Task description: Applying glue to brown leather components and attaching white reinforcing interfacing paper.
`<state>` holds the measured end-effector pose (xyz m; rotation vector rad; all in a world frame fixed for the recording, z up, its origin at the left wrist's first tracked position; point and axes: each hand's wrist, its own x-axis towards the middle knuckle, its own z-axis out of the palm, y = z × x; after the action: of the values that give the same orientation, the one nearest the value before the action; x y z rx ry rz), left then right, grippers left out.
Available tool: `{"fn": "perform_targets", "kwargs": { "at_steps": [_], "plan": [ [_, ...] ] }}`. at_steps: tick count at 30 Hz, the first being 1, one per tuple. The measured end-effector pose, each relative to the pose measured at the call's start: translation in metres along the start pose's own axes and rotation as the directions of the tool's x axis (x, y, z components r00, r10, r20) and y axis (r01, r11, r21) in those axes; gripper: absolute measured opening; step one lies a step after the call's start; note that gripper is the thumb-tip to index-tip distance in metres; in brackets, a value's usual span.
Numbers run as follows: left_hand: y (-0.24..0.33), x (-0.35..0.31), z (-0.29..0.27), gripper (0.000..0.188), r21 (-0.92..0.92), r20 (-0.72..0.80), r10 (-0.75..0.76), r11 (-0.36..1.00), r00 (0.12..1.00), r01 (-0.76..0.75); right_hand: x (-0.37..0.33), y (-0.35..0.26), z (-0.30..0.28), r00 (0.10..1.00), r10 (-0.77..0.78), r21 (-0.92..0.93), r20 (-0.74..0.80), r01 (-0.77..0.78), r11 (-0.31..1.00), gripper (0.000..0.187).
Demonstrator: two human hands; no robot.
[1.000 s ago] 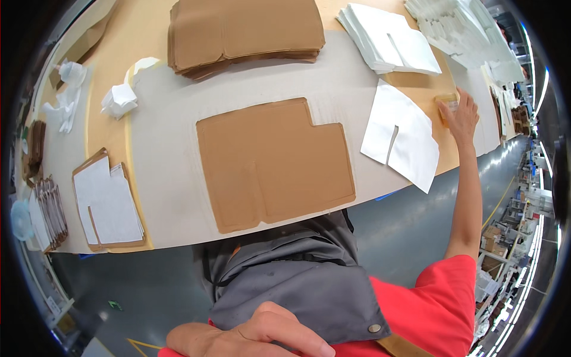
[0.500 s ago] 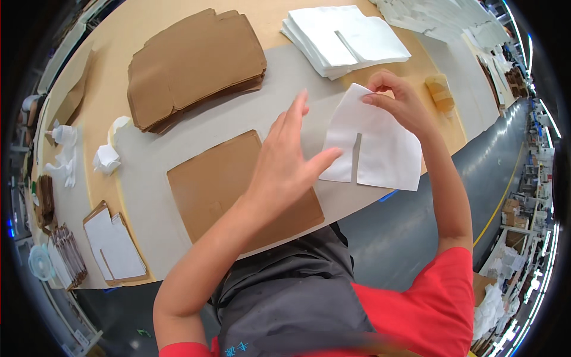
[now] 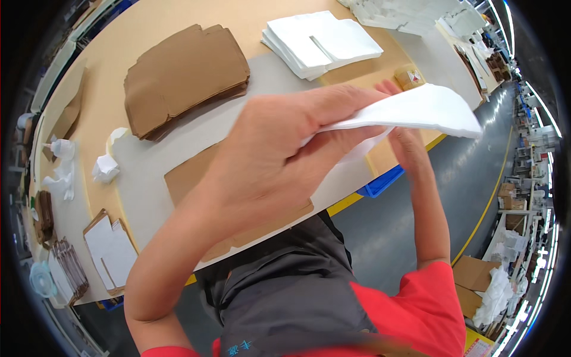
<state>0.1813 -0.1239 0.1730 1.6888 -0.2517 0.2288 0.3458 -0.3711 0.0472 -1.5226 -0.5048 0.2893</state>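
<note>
Up close over the table, my left hand (image 3: 267, 160) pinches a white cut sheet (image 3: 422, 110) between thumb and fingers. The sheet is seen nearly edge-on and sticks out to the right. Behind it is my right hand (image 3: 407, 149), partly covered by the sheet; its fingertips show beyond the upper edge, slightly blurred and stretched out. A flat brown sheet (image 3: 190, 172) lies on the table under my left forearm, which covers much of it. Farther back sit a stack of brown cut sheets (image 3: 184, 77) and a stack of white slit sheets (image 3: 339, 38).
A yellowish tape roll (image 3: 408, 77) lies beyond my right hand. On the left are crumpled white paper (image 3: 106, 168), a white squeeze bottle (image 3: 61, 149) and a slit white piece on brown board (image 3: 110, 253). A blue bin (image 3: 382, 182) stands below the table edge.
The white sheet has passed into my left hand's grip and tipped nearly edge-on. My left hand has risen closer and moved right; my right hand has left the sheet's top corner and moved behind it.
</note>
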Motion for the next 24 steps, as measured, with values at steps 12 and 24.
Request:
{"fn": "perform_targets", "kwargs": {
  "at_steps": [12, 24],
  "plan": [
    [0.000, -0.203, -0.046, 0.041, -0.282, -0.545, -0.566, 0.818, 0.618, 0.501, -0.078, -0.067, 0.144, 0.826, 0.467, -0.144, 0.316, -0.445, 0.884, 0.028],
    [-0.034, -0.220, -0.037, 0.047, 0.399, -0.542, -0.387, 0.663, 0.746, 0.634, -0.085, -0.048, 0.150, 0.767, 0.592, -0.277, 0.247, -0.530, 0.802, 0.028]
  ]
}}
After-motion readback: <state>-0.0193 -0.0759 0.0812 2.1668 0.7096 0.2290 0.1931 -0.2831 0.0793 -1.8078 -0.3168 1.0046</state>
